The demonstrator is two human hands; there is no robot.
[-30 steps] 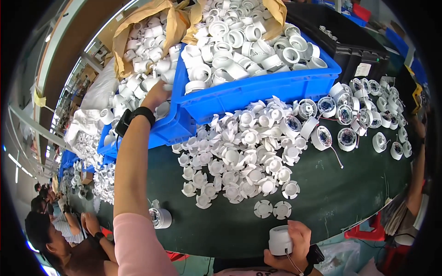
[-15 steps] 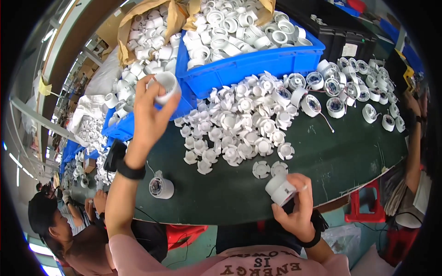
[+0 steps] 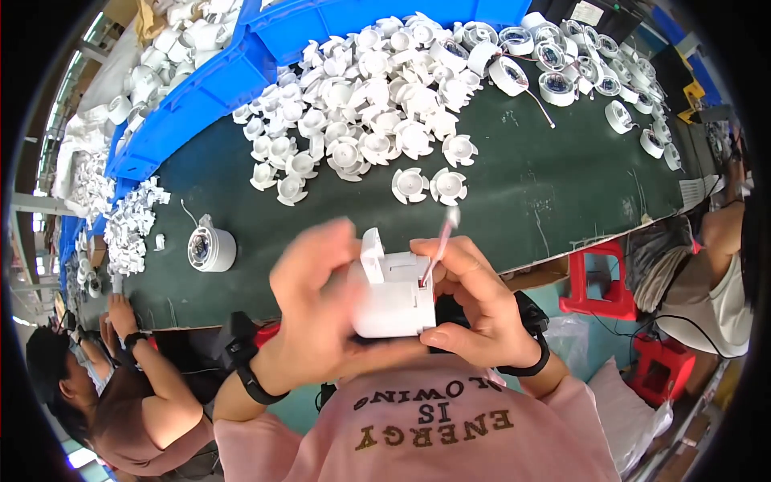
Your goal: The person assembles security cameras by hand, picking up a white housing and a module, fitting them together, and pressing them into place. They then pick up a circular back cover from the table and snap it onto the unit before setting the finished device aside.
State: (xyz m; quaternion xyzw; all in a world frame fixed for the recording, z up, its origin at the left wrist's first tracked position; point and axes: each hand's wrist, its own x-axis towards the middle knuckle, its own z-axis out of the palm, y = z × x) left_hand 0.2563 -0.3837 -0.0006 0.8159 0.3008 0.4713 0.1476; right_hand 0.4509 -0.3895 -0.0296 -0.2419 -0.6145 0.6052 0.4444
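Note:
Close to my chest, both hands hold a white plastic cylindrical housing (image 3: 393, 307) with a raised tab at its top left. My left hand (image 3: 317, 301) is closed round the housing's left side, its fingers blurred by motion. On the other side my right hand (image 3: 482, 313) grips the edge between thumb and fingers. A thin wire (image 3: 438, 251) with a white connector sticks up from a slot in the housing. Whether the ring seen earlier in my left hand is now part of this piece, I cannot tell. To the left stands a white motor unit (image 3: 212, 247), upright on the table.
A heap of white fan wheels (image 3: 361, 104) covers the far middle of the green table (image 3: 522, 185). Wired motor units (image 3: 556, 87) lie at far right. Blue bins (image 3: 193, 112) stand behind. A co-worker (image 3: 144, 386) sits at left; a red stool (image 3: 598, 281) is at right.
My left hand has come down from the bins with the white ring and met my right hand at the housing. The view has shifted, so the table sits higher and farther left.

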